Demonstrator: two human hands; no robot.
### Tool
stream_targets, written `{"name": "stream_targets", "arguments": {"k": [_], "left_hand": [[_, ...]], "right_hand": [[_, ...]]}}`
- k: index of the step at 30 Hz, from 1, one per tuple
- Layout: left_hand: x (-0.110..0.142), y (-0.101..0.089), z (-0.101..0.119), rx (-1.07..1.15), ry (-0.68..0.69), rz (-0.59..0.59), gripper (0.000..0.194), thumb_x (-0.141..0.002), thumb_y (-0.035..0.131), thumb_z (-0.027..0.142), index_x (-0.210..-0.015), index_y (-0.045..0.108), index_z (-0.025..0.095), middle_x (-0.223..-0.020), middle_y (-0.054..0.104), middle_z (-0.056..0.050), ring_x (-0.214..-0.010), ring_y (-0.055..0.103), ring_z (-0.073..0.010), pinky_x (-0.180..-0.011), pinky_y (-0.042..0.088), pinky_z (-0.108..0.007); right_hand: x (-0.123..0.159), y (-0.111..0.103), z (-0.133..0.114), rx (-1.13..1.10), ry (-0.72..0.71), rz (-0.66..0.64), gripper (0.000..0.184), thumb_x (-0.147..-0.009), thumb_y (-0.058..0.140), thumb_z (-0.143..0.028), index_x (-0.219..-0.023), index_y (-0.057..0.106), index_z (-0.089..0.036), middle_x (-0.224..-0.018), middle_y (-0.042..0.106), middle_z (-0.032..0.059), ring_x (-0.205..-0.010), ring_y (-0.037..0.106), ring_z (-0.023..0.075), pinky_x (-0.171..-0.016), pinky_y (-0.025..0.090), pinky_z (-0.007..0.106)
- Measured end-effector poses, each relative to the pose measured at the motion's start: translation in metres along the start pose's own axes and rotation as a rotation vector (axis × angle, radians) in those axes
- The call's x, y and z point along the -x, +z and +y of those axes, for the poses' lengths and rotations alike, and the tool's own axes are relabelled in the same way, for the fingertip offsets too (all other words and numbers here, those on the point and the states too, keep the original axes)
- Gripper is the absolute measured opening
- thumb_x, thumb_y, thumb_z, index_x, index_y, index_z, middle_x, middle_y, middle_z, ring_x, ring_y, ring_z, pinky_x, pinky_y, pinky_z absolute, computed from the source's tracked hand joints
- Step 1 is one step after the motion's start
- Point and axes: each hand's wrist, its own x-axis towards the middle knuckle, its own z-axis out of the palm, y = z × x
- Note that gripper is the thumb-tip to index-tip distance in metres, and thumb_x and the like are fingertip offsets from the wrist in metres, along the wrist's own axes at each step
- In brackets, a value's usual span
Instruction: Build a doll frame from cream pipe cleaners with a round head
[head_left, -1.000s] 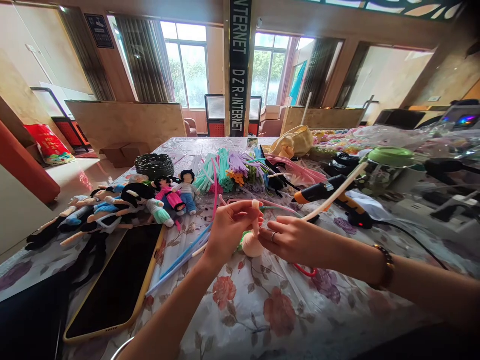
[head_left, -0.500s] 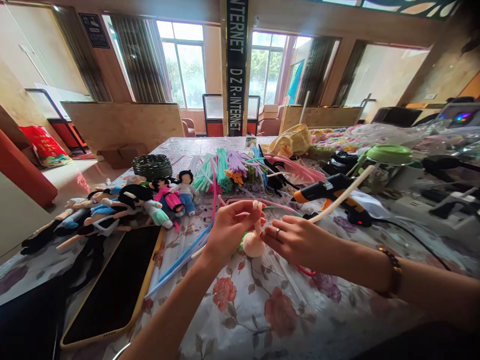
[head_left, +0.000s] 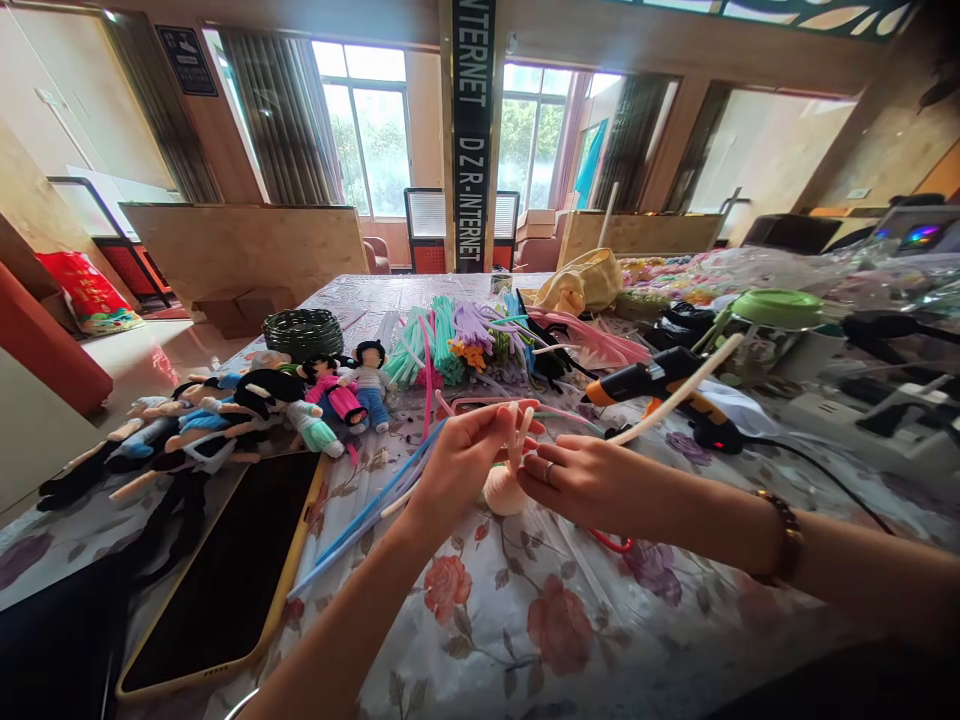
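Observation:
My left hand is closed, its thumb and fingers pinching cream pipe cleaner ends that stick up in a narrow V. Just below them sits a cream ball that looks wound from the same fuzzy stem. My right hand, wearing a ring, is closed beside the ball, its fingertips at the base of the ends. A long cream pipe cleaner runs out behind the right hand, up and to the right. Where it joins the ball is hidden by the fingers.
A glue gun with a red light and cord lies right of my hands. Bundled pipe cleaners lie beyond. Several small dolls, a phone and a dark wire coil are left. A green-lidded jar stands right.
The cream ends, close together at the fingertips before, now stand apart in a V. The green bit by the ball is now hidden. Both hands stay close to the same spot.

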Motion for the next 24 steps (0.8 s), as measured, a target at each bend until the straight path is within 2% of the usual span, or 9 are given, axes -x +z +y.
{"name": "stream_targets", "arguments": {"k": [5,8,12,17,24], "left_hand": [[-0.002,-0.007,-0.002,0.198,-0.164,-0.070,0.019,-0.076,0.066,0.029,-0.089,0.074,0.018,-0.083,0.072,-0.006,-0.075,0.066,-0.0144,-0.073,0.052,-0.025],[-0.004,-0.010,-0.003,0.260,-0.217,-0.074,0.014,-0.077,0.065,0.024,-0.086,0.074,0.017,-0.085,0.072,-0.007,-0.079,0.067,-0.0153,-0.075,0.052,-0.025],[-0.005,-0.010,-0.002,0.239,-0.234,-0.068,0.014,-0.075,0.067,0.023,-0.084,0.073,0.013,-0.081,0.071,-0.008,-0.077,0.066,-0.0149,-0.075,0.052,-0.023],[-0.005,-0.012,-0.001,0.242,-0.228,-0.127,0.019,-0.074,0.068,0.025,-0.089,0.073,0.014,-0.079,0.070,-0.007,-0.074,0.065,-0.0139,-0.072,0.051,-0.022],[-0.005,-0.014,-0.003,0.319,-0.243,-0.146,0.015,-0.071,0.071,0.021,-0.084,0.074,0.014,-0.078,0.070,-0.005,-0.076,0.066,-0.0126,-0.076,0.051,-0.020]], "right_hand": [[0.001,-0.002,0.001,0.046,-0.030,-0.025,0.024,-0.086,0.041,-0.004,-0.105,0.057,-0.007,-0.102,0.066,0.0129,-0.081,0.062,0.0169,-0.064,0.049,0.031],[0.001,-0.002,0.001,0.051,-0.048,-0.026,0.024,-0.086,0.041,-0.003,-0.104,0.057,-0.007,-0.102,0.066,0.0123,-0.081,0.061,0.0161,-0.067,0.048,0.031],[0.001,-0.002,0.002,0.026,-0.046,-0.032,0.023,-0.086,0.041,-0.004,-0.103,0.056,-0.009,-0.099,0.065,0.0122,-0.079,0.060,0.0157,-0.064,0.045,0.031],[0.000,-0.001,0.003,0.051,-0.059,-0.017,0.022,-0.085,0.040,-0.004,-0.101,0.056,-0.008,-0.099,0.065,0.0132,-0.076,0.059,0.0157,-0.062,0.044,0.031],[-0.001,0.000,0.004,0.062,-0.084,-0.025,0.025,-0.086,0.038,-0.005,-0.101,0.057,-0.010,-0.090,0.065,0.0085,-0.078,0.059,0.0159,-0.062,0.045,0.031]]}}
